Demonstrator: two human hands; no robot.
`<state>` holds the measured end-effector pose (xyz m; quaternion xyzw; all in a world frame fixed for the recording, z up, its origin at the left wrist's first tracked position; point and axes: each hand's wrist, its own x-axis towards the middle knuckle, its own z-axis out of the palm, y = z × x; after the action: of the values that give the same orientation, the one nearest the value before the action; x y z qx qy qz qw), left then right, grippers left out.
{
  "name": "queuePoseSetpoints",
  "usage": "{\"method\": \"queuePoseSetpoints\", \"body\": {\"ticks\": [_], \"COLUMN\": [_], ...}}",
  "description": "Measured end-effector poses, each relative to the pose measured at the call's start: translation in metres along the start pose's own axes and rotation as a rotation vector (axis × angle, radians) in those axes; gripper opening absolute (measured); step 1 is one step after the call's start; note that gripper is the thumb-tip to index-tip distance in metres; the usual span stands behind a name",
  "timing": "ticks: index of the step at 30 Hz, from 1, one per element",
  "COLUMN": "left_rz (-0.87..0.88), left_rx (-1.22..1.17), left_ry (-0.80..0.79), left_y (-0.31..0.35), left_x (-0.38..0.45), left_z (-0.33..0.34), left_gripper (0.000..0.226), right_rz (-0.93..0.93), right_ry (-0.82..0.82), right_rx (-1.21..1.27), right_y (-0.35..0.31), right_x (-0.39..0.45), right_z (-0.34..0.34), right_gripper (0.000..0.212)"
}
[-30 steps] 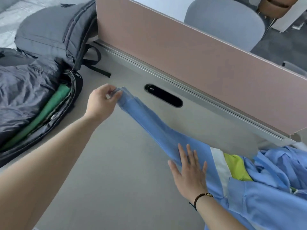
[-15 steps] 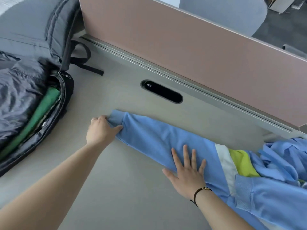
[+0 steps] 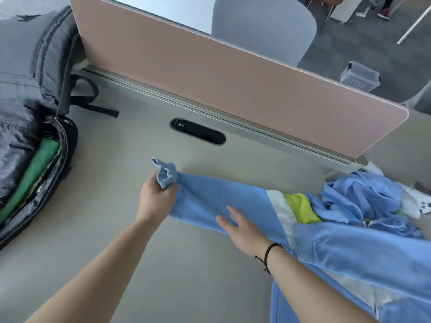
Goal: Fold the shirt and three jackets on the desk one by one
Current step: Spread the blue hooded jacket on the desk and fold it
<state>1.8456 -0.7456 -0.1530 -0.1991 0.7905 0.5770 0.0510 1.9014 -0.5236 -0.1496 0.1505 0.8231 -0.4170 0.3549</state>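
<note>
Soft blue cloth jacket (image 3: 233, 201); matt smooth grey desk (image 3: 116, 229); metal rail (image 3: 256, 134).

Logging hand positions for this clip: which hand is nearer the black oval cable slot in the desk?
Left. The left hand grips the blue sleeve's cuff just in front of the cable slot. The right hand rests open on the sleeve, farther toward the desk's near edge.

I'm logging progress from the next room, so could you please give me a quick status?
Left hand grips light blue jacket sleeve cuff. Right hand open, flat on sleeve. Blue jacket unfolded on grey desk. Nothing blocking.
</note>
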Motion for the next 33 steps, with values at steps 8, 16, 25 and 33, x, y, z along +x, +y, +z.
{"method": "queuePoseSetpoints", "body": {"ticks": [8,16,25,33], "left_rz": [0.474,0.561,0.570,0.524], "left_rx": [0.215,0.620,0.934,1.213], "left_ry": [-0.636,-0.765,-0.742,-0.606], "left_y": [0.048,0.009,0.013,0.004], "left_x": [-0.122,-0.151,-0.194,-0.255], "left_z": [0.138,0.186,0.257,0.364], "left_gripper": [0.058,0.099,0.102,0.089], "right_rz": [0.079,0.148,0.123,0.414], "right_ry": [0.295,0.444,0.633,0.878], "right_rx": [0.944,1.032,0.954,0.181], "right_y": [0.005,0.098,0.248,0.417], "right_x": [-0.052,-0.114,-0.194,-0.173], "right_z": [-0.071,-0.147,-0.287,-0.347], "right_gripper": [0.032,0.024,0.015,0.052]}}
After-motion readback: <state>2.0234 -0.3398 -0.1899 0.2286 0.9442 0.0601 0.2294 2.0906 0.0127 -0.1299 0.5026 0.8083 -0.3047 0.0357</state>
